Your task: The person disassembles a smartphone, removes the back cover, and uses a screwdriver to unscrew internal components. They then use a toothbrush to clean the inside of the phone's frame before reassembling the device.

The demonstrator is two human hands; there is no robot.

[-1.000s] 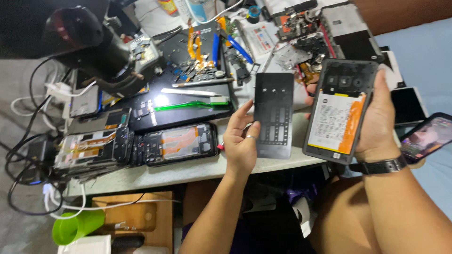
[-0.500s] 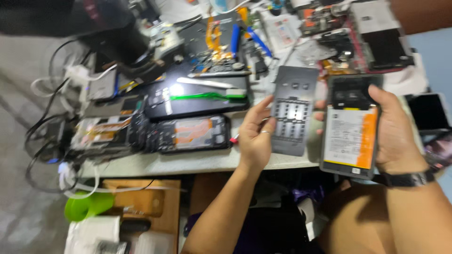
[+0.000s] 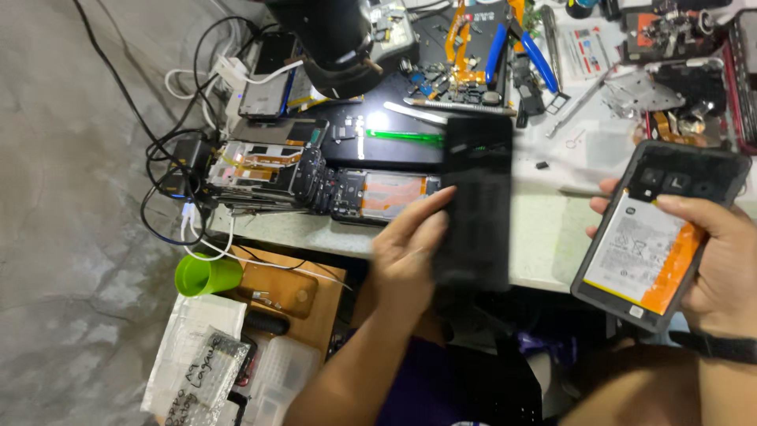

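My left hand (image 3: 410, 256) holds a flat black phone panel (image 3: 475, 201) upright over the table's front edge; the panel is blurred by motion. In my right hand (image 3: 714, 260) is an opened phone (image 3: 658, 233) with its back off, showing a white battery with an orange strip and a dark camera block at the top. A black strap sits on that wrist. Both hands hover near the front of the white worktable (image 3: 544, 237), about a hand's width apart.
Opened phones (image 3: 378, 193) and a stack of phone frames (image 3: 252, 170) lie at the table's left, beside tangled cables (image 3: 177, 173). Farther back are a black microscope base (image 3: 335, 43), blue-handled pliers (image 3: 516, 43) and small parts. Below stand a green cup (image 3: 205, 274) and a wooden box (image 3: 288, 288).
My left hand swung the black panel leftward and turned it, so its face now looks plain dark. The view shifted right and down, bringing the floor and the cup into sight.
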